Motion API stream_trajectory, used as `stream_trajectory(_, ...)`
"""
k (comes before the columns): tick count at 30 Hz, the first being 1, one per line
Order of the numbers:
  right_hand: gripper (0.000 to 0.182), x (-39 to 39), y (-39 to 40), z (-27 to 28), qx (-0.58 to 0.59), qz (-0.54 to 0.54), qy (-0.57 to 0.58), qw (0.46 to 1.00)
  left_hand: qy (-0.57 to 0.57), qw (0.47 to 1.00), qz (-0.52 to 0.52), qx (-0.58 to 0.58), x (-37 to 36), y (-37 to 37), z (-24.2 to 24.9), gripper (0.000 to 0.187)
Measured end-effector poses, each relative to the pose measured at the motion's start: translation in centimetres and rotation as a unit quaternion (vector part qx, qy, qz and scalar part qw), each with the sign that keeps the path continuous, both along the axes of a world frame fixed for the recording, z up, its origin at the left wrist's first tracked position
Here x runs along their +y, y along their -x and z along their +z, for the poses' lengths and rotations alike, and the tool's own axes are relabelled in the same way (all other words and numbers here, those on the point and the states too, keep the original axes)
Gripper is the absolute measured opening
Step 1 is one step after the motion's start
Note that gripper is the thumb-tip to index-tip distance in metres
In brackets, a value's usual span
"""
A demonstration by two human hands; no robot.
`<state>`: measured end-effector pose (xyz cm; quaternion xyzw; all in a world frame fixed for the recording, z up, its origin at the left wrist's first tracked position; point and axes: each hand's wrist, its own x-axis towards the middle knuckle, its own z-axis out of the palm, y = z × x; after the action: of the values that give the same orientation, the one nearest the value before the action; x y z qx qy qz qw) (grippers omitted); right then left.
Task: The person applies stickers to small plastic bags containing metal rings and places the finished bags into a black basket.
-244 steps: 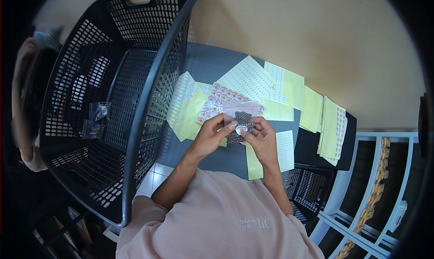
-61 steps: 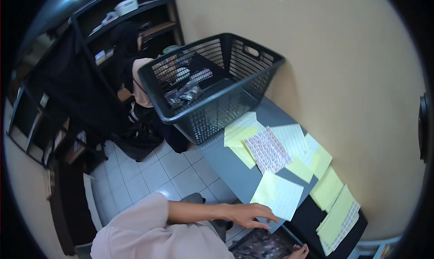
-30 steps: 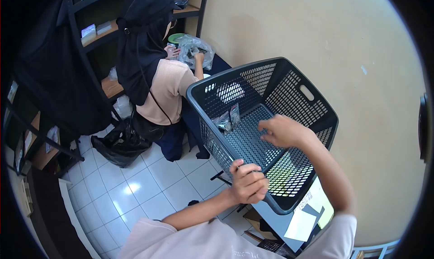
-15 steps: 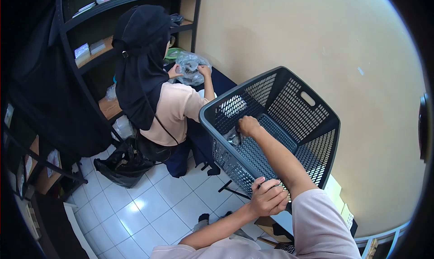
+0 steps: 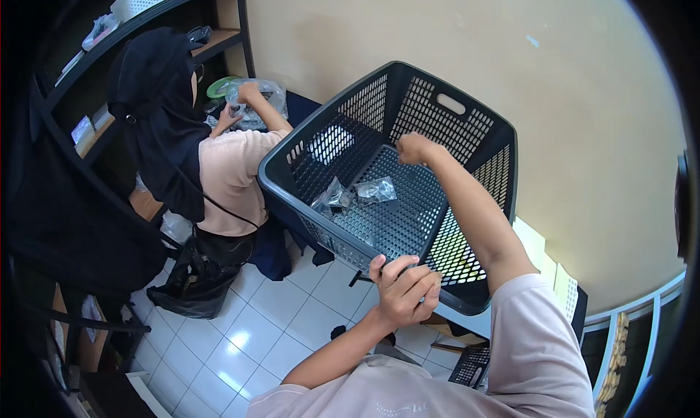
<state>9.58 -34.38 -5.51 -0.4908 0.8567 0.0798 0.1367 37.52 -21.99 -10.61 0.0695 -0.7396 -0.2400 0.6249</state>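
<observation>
A large dark grey perforated plastic basket (image 5: 408, 225) stands tilted in front of me. My left hand (image 5: 408, 290) is closed with curled fingers around its near rim. Inside the basket, close to the far wall, my right hand (image 5: 417, 148) hangs with its fingers closed; what they hold, if anything, is hidden. Two small clear plastic packets lie on the basket floor toward the left: one packet (image 5: 376, 190) with a light round shape inside, and another packet (image 5: 333, 198) with dark contents beside it.
At left, a co-worker (image 5: 230, 177) in a black head covering handles a clear plastic bag (image 5: 266, 101) on a dark-covered table. A black plastic bag (image 5: 193, 283) sits on the tiled floor. Dark shelves (image 5: 138, 21) stand behind; the wall (image 5: 583, 126) borders the right.
My right hand has moved away from the packets toward the basket's far end, uncovering them. The view has shifted, so the basket appears farther left. The co-worker's hand has lifted over the clear bag.
</observation>
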Motion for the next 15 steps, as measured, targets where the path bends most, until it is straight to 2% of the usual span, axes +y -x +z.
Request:
stream_trajectory(1,0.025,0.1,0.3,-0.4,-0.001,0.001,0.004,1.0,0.004,1.0,0.005,-0.002,0.0,0.1,-0.2,0.022)
stream_trajectory(3,0.031,-0.3,1.3,-1.1,-0.009,-0.022,-0.095,0.995,0.009,1.0,0.009,0.012,0.0,0.4,-0.7,0.018)
stream_trajectory(4,0.031,-0.7,1.7,-1.3,-0.005,-0.017,-0.092,0.996,0.01,1.0,0.013,0.024,-0.1,0.7,-0.9,0.016)
stream_trajectory(6,0.045,-1.3,2.0,-2.7,-0.101,-0.137,-0.133,0.976,0.008,0.999,0.027,0.029,-0.1,0.9,-1.3,0.016)
stream_trajectory(7,0.045,-1.4,2.9,-4.3,-0.102,-0.131,-0.136,0.977,0.011,0.999,0.028,0.032,-0.1,0.9,-1.3,0.016)
stream_trajectory(8,0.054,-1.5,4.6,-6.7,-0.246,-0.228,-0.07,0.94,0.015,0.999,0.029,0.036,-0.2,1.0,-1.4,0.016)
stream_trajectory(9,0.063,-1.3,6.3,-9.6,-0.383,-0.319,-0.003,0.867,0.015,0.999,0.032,0.039,-0.2,1.1,-1.5,0.016)
stream_trajectory(11,0.075,-0.8,9.3,-16.5,-0.453,-0.455,-0.018,0.767,0.025,0.999,0.035,0.032,-0.2,1.1,-1.9,0.018)
stream_trajectory(15,0.072,0.7,6.4,-19.1,-0.401,-0.472,-0.037,0.784,0.038,0.998,0.031,0.033,-0.5,1.0,-2.1,0.018)
